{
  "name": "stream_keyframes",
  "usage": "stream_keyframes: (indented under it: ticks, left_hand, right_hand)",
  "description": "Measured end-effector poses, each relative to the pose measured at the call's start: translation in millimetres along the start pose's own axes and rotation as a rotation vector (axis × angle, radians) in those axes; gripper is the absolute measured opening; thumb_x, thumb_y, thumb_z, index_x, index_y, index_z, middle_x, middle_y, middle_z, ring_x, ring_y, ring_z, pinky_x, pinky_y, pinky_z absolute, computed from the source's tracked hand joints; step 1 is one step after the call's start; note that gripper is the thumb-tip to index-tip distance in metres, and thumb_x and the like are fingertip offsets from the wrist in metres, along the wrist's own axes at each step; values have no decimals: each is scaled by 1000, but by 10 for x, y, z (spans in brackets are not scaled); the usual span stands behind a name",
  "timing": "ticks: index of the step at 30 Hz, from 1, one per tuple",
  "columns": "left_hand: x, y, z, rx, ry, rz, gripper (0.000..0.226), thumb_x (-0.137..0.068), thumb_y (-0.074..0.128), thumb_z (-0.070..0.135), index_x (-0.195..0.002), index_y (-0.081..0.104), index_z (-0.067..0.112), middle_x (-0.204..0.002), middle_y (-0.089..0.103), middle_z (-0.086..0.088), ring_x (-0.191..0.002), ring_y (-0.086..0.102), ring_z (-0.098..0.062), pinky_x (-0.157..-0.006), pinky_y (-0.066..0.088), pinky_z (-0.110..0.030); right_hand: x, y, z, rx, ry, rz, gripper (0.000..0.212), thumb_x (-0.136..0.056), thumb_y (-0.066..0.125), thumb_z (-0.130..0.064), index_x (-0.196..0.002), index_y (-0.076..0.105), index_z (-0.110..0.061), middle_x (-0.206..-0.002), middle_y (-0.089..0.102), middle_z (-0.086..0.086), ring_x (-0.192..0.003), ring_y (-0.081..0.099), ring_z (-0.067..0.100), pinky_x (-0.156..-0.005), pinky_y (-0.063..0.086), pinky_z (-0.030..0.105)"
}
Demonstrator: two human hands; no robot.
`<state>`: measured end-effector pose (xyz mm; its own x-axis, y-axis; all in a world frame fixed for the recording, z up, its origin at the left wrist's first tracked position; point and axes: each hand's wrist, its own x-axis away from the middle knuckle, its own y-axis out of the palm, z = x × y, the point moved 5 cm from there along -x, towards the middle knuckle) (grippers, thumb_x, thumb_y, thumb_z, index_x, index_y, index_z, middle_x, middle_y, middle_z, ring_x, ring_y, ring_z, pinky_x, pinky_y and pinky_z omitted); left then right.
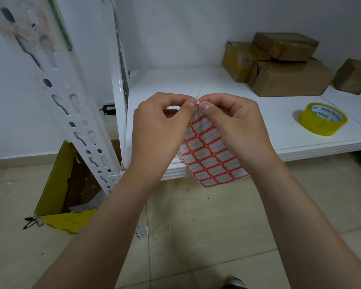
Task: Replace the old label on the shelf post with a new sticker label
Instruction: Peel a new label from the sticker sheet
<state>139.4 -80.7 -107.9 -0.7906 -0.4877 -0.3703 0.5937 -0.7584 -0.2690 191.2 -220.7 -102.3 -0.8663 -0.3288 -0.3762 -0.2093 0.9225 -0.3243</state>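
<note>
While the shelf post (56,97) at left carries no new label yet, both hands work the sticker sheet (206,153) over the shelf edge: left hand (158,130) and right hand (236,126) pinch its top corner, apparently peeling one sticker.

A white painted-metal shelf post (79,122) with punched slots, smooth and faintly glossy. A paper sticker sheet (208,155) — matt, red-bordered labels. Glossy yellowish plastic tape roll (322,118) on a smooth white shelf board (258,113). Brown cartons (286,65) — tape-wrapped, slightly shiny. Dull tiled floor (196,236).
</note>
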Motion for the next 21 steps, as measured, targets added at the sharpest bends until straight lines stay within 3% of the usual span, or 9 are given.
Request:
stream_keyframes:
  ticks: [4, 10, 14, 21]
  left_hand:
    - [-5, 7, -13, 1, -14, -3, 11, -99, 69, 31, -91, 70, 40, -86, 65, 28, -74, 65, 15, -67, 45, 8]
    - [-10, 10, -13, 6, -27, -5, 10, -100, 68, 30, -94, 71, 38, -86, 66, 27, -78, 66, 8, -66, 44, 9]
    - [-16, 23, -28, 3, -64, -8, 7, -100, 67, 33, -96, 71, 37, -90, 67, 26, -82, 67, 6, -63, 45, 1]
    - [-26, 23, -69, 68, -141, 1, 10, -100, 67, 32, -101, 77, 29, -101, 75, 15, -94, 73, -5, -71, 45, -5]
  right_hand:
    - [-11, 8, 14, -8, 1, -3, 28, -103, 64, -23, -85, 71, -44, -80, 73, -32, -87, 70, -12, -73, 50, 0]
    - [-13, 6, 39, -14, 9, 9, 24, -103, 64, -25, -87, 72, -42, -87, 75, -24, -93, 71, -5, -76, 52, 2]
    - [-22, 9, 56, -6, 29, 23, 25, -102, 65, -26, -85, 71, -42, -82, 73, -30, -89, 70, -10, -74, 51, 0]
    - [-27, 0, 75, -16, 55, 31, 22, -102, 65, -27, -86, 73, -40, -84, 75, -25, -91, 71, -7, -72, 52, 0]
